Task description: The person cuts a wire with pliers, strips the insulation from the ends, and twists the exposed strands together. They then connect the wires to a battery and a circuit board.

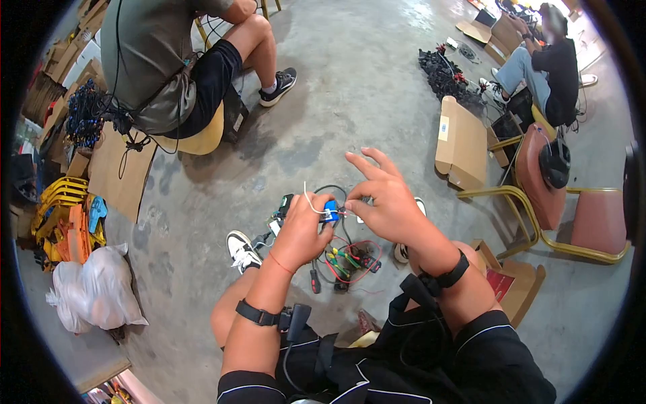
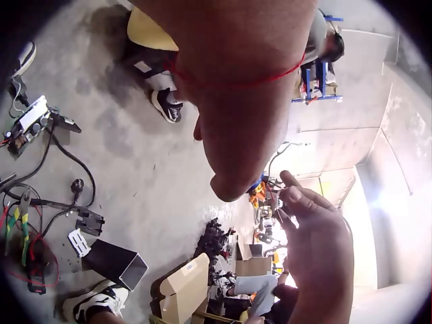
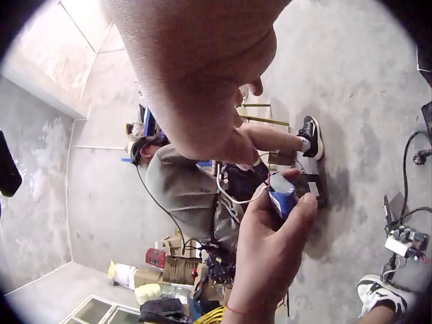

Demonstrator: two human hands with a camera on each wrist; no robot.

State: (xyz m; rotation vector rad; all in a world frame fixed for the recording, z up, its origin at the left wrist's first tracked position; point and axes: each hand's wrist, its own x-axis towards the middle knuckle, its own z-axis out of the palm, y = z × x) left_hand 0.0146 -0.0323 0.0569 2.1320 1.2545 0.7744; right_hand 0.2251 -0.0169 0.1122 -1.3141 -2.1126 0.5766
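My left hand [image 1: 304, 232] grips a small blue battery pack [image 3: 283, 200] between thumb and fingers. From its grey end come thin wires, and a white wire [image 3: 231, 196] loops out beside it. My right hand [image 1: 387, 205] is right beside the pack, thumb and index finger pinching the thin red wire at its end; the other fingers stay extended. In the left wrist view the left hand itself hides most of the pack, while the right hand [image 2: 314, 233] shows thin wires at its fingertips. In the right wrist view the right hand's back covers its own fingertips.
On the floor below lie green-and-yellow handled pliers [image 2: 25, 219], a red wire loop, black cables [image 2: 84, 169], a circuit board [image 2: 30, 125] and a black rectangular case [image 2: 116, 263]. An open cardboard box [image 1: 463, 145] and chairs [image 1: 538, 175] stand to the right. Another person sits ahead left.
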